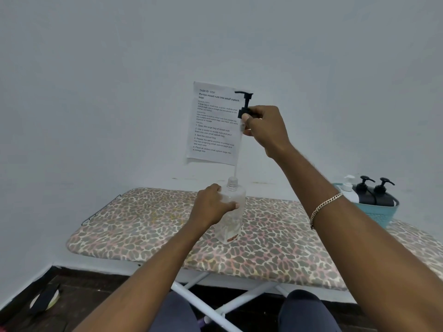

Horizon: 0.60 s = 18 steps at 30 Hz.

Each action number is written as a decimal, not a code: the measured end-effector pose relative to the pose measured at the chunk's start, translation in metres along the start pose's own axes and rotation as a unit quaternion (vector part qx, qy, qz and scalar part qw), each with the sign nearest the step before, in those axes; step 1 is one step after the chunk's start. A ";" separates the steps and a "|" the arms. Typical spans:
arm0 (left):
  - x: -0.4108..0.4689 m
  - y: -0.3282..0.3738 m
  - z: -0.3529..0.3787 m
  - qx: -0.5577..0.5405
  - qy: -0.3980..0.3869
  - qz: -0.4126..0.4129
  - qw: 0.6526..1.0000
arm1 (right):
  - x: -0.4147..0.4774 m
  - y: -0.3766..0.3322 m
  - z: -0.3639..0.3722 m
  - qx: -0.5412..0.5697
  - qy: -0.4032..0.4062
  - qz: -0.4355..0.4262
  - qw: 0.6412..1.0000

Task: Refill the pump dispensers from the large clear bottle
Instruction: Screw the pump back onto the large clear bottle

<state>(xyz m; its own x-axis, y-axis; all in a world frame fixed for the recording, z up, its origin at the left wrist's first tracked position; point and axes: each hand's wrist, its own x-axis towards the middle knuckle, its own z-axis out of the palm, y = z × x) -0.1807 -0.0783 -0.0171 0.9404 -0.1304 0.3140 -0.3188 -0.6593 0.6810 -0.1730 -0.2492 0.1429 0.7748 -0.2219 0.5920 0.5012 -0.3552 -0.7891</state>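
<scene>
Down at the far left, a dark floor (79,295) is showing under a long ironing board with a leopard-print fabric cover (143,226), which is standing on crossed white metal legs (191,293) against a pale wall.

Near the middle of the board, the left hand (212,207) is gripping a clear plastic pump dispenser bottle (231,228), fingers and thumb wrapping round its shoulder. The bottle is standing upright on the cover, its threaded neck open.

Just above it, a white printed instruction sheet (213,130) is hanging on the wall.

In front of the sheet's right edge, a black plastic pump head (245,101) is being held well above the bottle, nozzle pointing left. Its thin white dip tube (236,167) is hanging straight down, with the lower tip sitting at the bottle's mouth; whether it is inside the neck is hard to tell.

The right hand (266,128) is pinching the pump's black collar with curled fingers and thumb, and a gold chain bracelet (323,207) is lying across that forearm.

At the far right, a turquoise ribbed plastic basket (381,212) is resting on the board, holding a white pump bottle (348,185) and two black pump bottles (375,195) side by side.
</scene>
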 end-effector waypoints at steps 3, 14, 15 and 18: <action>0.000 -0.001 -0.001 -0.005 0.001 0.001 1.000 | -0.008 0.012 0.002 -0.002 -0.015 0.009 1.000; -0.001 -0.006 -0.004 -0.032 -0.011 0.024 0.999 | -0.054 0.061 0.005 -0.018 -0.064 0.038 0.997; -0.001 -0.006 -0.004 -0.034 -0.011 0.026 0.999 | -0.057 0.064 0.004 -0.022 -0.068 0.038 0.997; 0.000 -0.004 -0.003 -0.047 -0.013 0.036 0.998 | -0.066 0.070 0.001 -0.036 -0.076 0.036 0.996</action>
<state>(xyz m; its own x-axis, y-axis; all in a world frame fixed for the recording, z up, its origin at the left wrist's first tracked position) -0.1797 -0.0733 -0.0182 0.9169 -0.1955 0.3480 -0.3946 -0.5753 0.7164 -0.1886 -0.2586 0.0488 0.8594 -0.1110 0.4991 0.4184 -0.4085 -0.8112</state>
